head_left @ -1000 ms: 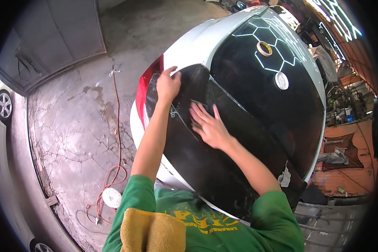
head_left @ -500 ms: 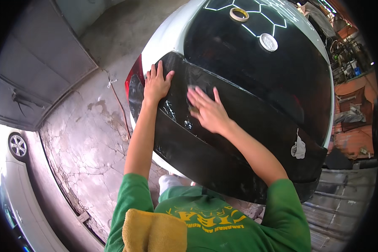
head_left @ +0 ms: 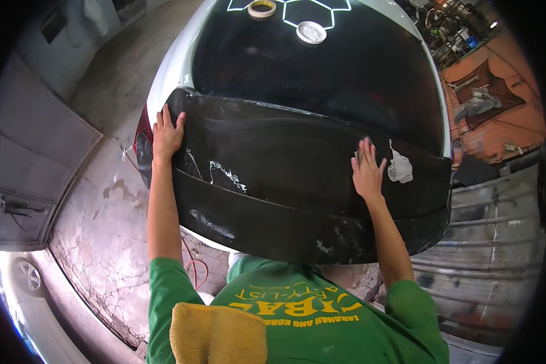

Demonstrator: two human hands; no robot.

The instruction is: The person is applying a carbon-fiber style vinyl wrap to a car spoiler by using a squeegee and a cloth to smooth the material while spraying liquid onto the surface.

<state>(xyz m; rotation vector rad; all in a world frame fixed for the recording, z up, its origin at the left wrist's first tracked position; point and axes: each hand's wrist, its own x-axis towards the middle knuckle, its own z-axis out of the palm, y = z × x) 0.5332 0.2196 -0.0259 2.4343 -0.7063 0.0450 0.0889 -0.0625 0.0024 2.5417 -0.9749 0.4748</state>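
Note:
A dark, carbon-fibre-like panel (head_left: 273, 158) covers the rear of a white car below its dark window (head_left: 321, 73). My left hand (head_left: 167, 136) lies on the panel's left edge, fingers spread and nothing in it. Farther right, my right hand (head_left: 368, 173) rests flat on the panel with its fingers stretched out. A small dark patch shows beside those fingertips; whether it is a thin sheet under them, I cannot tell. Just right of that hand is a crumpled white rag (head_left: 400, 167). Whitish marks (head_left: 227, 176) run along the panel's left part.
On the window lie a roll of tape (head_left: 261, 9) and a round white lid or dish (head_left: 311, 33). A yellow towel (head_left: 218, 333) hangs over my left shoulder. A grey metal gate (head_left: 30, 151) stands left, corrugated sheeting (head_left: 491, 242) lies right, and a reddish hose (head_left: 197, 267) is on the floor.
My right hand has swept right across the panel, from near my left hand to beside the white rag. My left hand stays on the left edge. The view has shifted to the right.

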